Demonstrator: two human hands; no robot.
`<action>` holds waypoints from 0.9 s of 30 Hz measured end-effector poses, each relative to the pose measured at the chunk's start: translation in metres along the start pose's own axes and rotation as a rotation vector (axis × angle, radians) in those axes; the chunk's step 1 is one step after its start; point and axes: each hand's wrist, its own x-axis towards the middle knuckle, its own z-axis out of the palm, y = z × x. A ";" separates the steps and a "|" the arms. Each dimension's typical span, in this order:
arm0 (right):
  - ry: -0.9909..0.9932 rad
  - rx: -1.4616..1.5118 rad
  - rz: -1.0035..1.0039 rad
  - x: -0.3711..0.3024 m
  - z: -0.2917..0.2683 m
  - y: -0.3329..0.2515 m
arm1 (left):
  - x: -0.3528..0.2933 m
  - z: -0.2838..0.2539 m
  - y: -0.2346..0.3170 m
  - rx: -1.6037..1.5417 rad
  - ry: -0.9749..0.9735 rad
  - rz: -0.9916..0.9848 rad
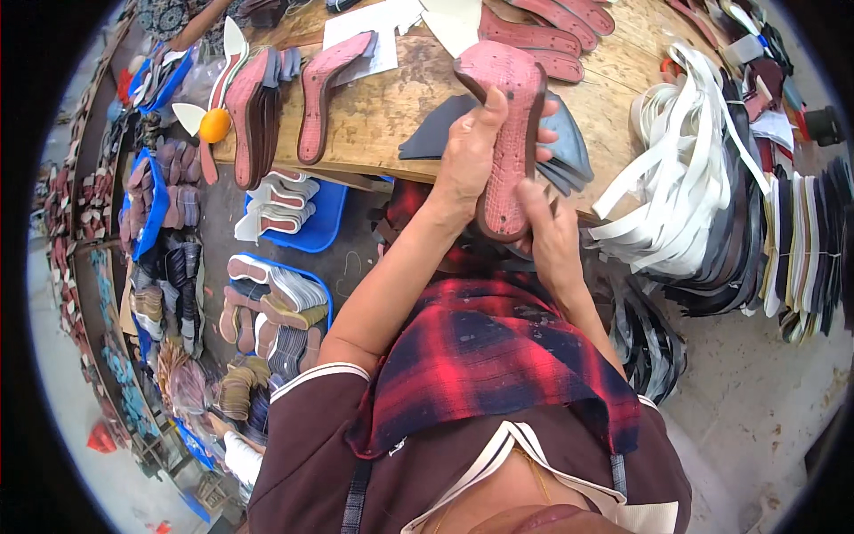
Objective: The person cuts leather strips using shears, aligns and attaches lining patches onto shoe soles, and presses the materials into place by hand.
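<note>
Above the table's near edge I hold a pink shoe insole with a dark brown rim and small dark dots, its wide end pointing away from me. My left hand is wrapped round its middle, thumb on the pink face and fingertips showing past the far side. Lower down, my right hand pinches the narrow end at its right edge. Whether more than one insole is in the grip, I cannot tell. Beneath my hands, thin dark grey pieces lie on the wooden table.
Left on the table are a stack of pink insoles, a single insole and an orange ball-like thing. More insoles lie at the back. White straps hang over the right edge. Blue bins hold insoles at lower left.
</note>
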 end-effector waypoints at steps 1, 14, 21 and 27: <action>-0.205 -0.066 0.208 -0.004 -0.008 -0.001 | 0.001 -0.009 0.002 0.037 0.037 0.071; -0.127 -1.139 -0.698 0.087 -0.077 -0.001 | -0.044 -0.057 -0.003 -0.031 0.007 0.036; -0.226 -1.173 -0.763 0.088 -0.083 -0.004 | -0.031 -0.027 -0.027 -0.205 -0.035 -0.090; -0.190 -0.786 -0.429 0.113 -0.090 0.000 | -0.010 -0.015 -0.035 -0.105 -0.044 -0.107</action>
